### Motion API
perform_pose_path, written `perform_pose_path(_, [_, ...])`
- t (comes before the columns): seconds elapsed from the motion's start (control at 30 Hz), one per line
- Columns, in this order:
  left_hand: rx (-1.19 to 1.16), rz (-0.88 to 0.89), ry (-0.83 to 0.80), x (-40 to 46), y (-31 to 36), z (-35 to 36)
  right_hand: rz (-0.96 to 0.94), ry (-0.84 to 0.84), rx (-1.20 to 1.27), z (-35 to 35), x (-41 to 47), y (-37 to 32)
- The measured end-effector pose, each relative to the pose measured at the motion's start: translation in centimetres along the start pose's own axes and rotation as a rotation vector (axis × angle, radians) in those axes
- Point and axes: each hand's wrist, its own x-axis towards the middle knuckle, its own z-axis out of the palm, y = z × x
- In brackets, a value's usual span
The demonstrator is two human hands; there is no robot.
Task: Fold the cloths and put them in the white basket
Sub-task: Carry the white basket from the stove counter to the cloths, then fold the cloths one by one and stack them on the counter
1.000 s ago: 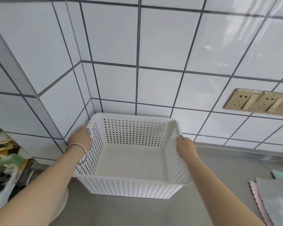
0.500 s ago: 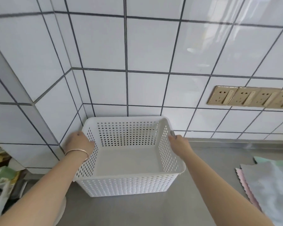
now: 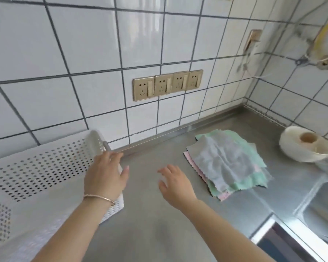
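Note:
A white perforated basket [image 3: 36,167] stands on the steel counter at the left, against the tiled wall. My left hand [image 3: 105,176], with a bangle on its wrist, hovers over the basket's right side, fingers loose and holding nothing. My right hand [image 3: 175,184] is open above bare counter between the basket and the cloths, fingers spread toward the right. A loose pile of cloths [image 3: 229,161] lies flat on the counter to the right: a grey one on top, green and pink ones under it.
A white roll of film [image 3: 303,146] sits at the far right near the corner wall. A steel sink [image 3: 322,210] lies at the lower right. Gold wall sockets [image 3: 167,85] are above the counter [image 3: 151,233].
Both hands have let go of the basket's sides. The view has swung right, bringing the cloth pile, roll and sink into sight. My right hand has moved toward the cloths.

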Motion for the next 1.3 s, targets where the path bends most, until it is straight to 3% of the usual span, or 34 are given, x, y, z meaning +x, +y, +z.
perform_pose_path(0.17, [-0.123,0.199,-0.124,0.5,9.3,6.8,0.177,-0.052,-0.082,-1.6,-3.1,10.9])
perform_pose_path(0.37, [-0.267,0.094,-0.338,1.2,18.8,15.8,0.288,-0.11,-0.098,-4.2,-3.9,23.7])
perform_pose_path(0.53, [-0.246,0.079,-0.435,2.5,25.8,20.7,0.225,-0.144,-0.113,-5.7,-2.2,30.7])
perform_pose_path(0.9, [0.126,0.131,-0.613,2.0,30.7,27.2,0.167,-0.35,-0.115,-4.3,0.2,36.2])
perform_pose_path(1.1, [-0.041,0.129,-0.543,2.7,29.8,27.8,0.113,-0.285,-0.185,-3.4,0.3,37.1])
perform_pose_path(1.3, [-0.202,-0.069,-0.526,3.8,29.2,25.9,0.031,-0.116,-0.329,-4.4,1.0,37.9])
